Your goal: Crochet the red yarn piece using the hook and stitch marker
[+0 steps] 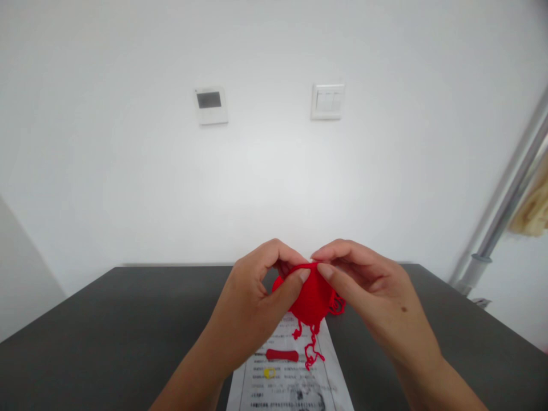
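A piece of red crochet work (311, 299) hangs between my two hands, above a printed sheet. My left hand (263, 291) pinches its top edge between thumb and forefinger. Close beside it, my right hand (368, 285) grips the same edge with thumb and fingertips. Loose red yarn (314, 345) dangles in curls from the bottom, and more loops show at the right side. On the printed sheet (286, 394) lies a crochet hook with a red handle (281, 355). A small yellow ring-like piece (269, 373), perhaps a stitch marker, rests just below the hook.
The dark grey table (162, 308) reaches to a white wall. On the wall are a thermostat-like panel (211, 106) and a light switch (327, 101). A grey pipe (509, 194) stands slanted at the right, with a beige cloth-like thing (533, 211) behind it.
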`<state>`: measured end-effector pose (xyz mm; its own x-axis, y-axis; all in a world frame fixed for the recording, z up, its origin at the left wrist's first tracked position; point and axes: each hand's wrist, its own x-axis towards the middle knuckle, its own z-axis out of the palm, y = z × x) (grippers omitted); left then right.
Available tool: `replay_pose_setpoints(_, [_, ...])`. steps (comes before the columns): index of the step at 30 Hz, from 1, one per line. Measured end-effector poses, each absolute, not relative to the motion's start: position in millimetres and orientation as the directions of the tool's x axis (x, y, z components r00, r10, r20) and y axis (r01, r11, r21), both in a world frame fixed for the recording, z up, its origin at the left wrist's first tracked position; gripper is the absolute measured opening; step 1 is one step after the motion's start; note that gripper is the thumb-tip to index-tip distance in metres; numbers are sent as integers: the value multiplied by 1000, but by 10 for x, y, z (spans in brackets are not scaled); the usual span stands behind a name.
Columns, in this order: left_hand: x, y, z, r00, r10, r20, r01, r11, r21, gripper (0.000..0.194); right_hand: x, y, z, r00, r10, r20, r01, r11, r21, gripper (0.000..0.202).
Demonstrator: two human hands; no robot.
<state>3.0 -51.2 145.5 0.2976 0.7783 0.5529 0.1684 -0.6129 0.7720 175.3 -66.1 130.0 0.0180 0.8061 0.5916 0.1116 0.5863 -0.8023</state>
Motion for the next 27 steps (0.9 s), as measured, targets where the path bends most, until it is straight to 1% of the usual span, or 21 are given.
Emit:
replay_pose_setpoints(7, [37,-530,1464,267,763,589,229,-644,730,12,1750,-645,1321,2,790,614,140,607,-782,9])
replay_pose_setpoints(12, [45,-517,1453,265,771,579,212,-632,746,11,1753,-660,1302,-2,795,606,139,601,-787,11])
replay_pose_setpoints(20, [38,-475,1456,247,772,585,174,-630,757,7,1760,-650,1292,25,798,602,86,598,-797,10])
replay_pose_setpoints(27, [49,-496,1459,242,755,609,209,-653,727,8,1759,-667,1316,8,817,576,89,573,-815,6])
